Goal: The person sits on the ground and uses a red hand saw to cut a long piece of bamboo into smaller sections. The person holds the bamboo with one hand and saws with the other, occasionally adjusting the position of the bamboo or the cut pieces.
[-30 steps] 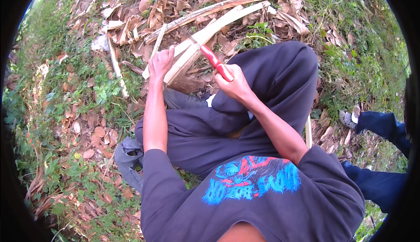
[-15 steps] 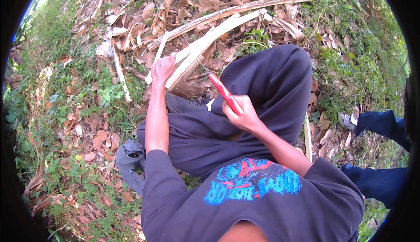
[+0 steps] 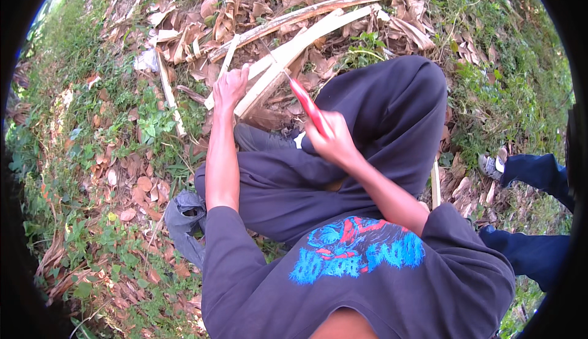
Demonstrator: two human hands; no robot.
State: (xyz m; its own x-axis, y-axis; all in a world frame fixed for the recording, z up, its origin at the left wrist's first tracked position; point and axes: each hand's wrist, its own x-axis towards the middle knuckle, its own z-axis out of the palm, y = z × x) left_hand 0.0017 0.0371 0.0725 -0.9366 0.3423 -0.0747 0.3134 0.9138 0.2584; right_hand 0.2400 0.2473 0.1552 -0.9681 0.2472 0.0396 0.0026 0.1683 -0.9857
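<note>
My left hand (image 3: 230, 86) is closed over a pale strip of wood (image 3: 260, 67), pressing it down beside my foot. In my closed right hand (image 3: 332, 137) is the red handle of a thin-bladed saw (image 3: 306, 101). Its narrow blade, seen nearly edge-on, reaches forward and left across the pale wood; the teeth are too small to make out. A wider pale strip (image 3: 293, 51) lies alongside the held one, slanting away to the far right. A short thin stick (image 3: 229, 55) juts out just beyond my left hand.
A long bark-edged branch (image 3: 331, 8) arcs across the far side. Another stick (image 3: 168, 97) lies at the left among dry leaves and weeds. My bent knee (image 3: 404, 94) is right of the saw. Another person's legs (image 3: 533, 177) are at the right edge.
My right hand has pushed forward and slightly left with the saw, so its handle is closer to the wood. My left hand keeps its hold on the strip.
</note>
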